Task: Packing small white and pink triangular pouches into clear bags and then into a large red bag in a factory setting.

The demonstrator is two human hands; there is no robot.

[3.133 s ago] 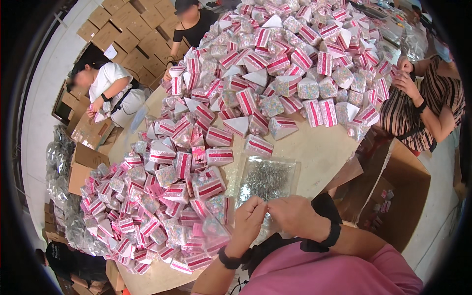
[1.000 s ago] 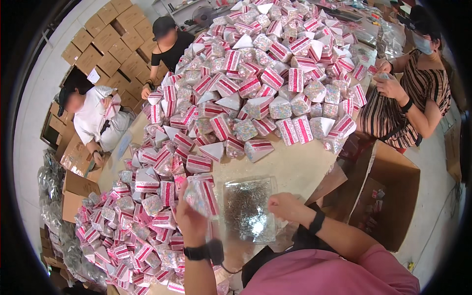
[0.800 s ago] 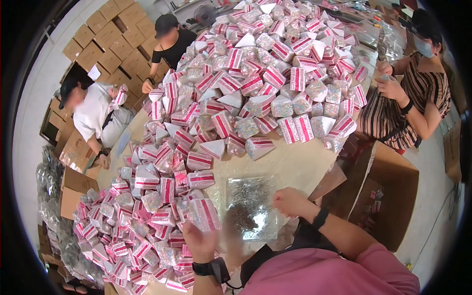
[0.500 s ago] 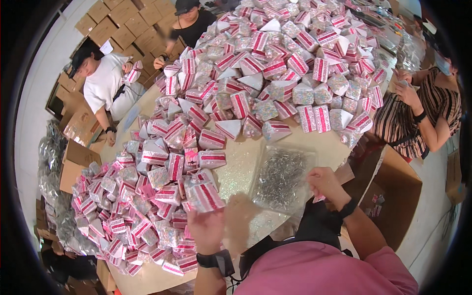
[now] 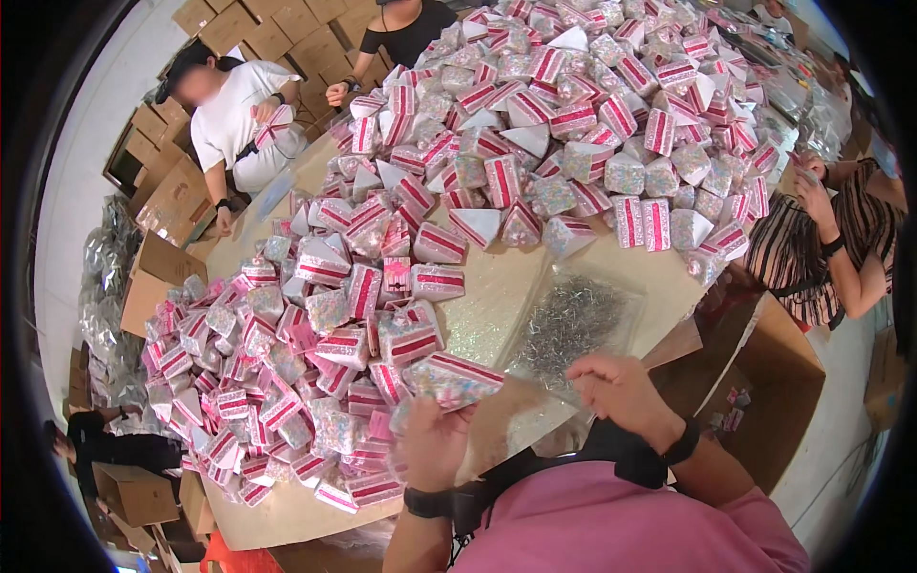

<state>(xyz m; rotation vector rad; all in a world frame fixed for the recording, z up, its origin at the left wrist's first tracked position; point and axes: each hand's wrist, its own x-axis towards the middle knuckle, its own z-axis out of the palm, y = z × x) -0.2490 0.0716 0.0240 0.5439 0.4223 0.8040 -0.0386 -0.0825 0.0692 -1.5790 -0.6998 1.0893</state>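
Observation:
My left hand (image 5: 435, 441) holds a small clear packet with a pink and white striped top (image 5: 454, 375), lifted just above the table's near edge. My right hand (image 5: 619, 389) hovers close beside it with fingers curled, over the near end of a clear bag of small silvery pieces (image 5: 565, 329) lying flat on the table (image 5: 287, 511). Whether the right hand holds anything is hidden. A big heap of the same striped packets (image 5: 315, 344) lies to the left of my hands.
A second, larger heap of packets (image 5: 583, 105) covers the far side of the table. Other people work at the left (image 5: 234, 110), far side (image 5: 406, 29) and right (image 5: 841, 239). An open cardboard box (image 5: 764, 382) stands at my right; more boxes are stacked at the far left.
My left hand has picked a striped packet off the heap and brought it toward me. My right hand moved from the bag of silvery pieces toward the left hand.

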